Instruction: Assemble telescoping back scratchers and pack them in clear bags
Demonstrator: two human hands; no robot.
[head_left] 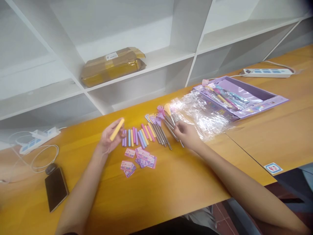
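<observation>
My left hand (pixel 109 138) is closed around a yellow tube-shaped handle (pixel 117 129), held up at a slant above the table. My right hand (pixel 187 134) pinches the metal rod of a back scratcher with a yellow claw-shaped head (pixel 167 109); the rod's end sticks out below my fingers. Beside it lie several back scratchers with purple and pink heads (pixel 158 121) and bare metal rods. Between my hands, loose pink, yellow, blue and purple handles (pixel 136 136) lie in a row. Nearer to me are small printed pink and purple cards (pixel 146 157).
Crumpled clear plastic bags (pixel 207 114) lie right of the scratchers, against a purple box (pixel 264 106) holding wrapped items. A phone (pixel 56 190) and a power strip (pixel 40 139) with cables are on the left. Another power strip (pixel 267 72) sits back right. A taped parcel (pixel 113 67) rests on the shelf.
</observation>
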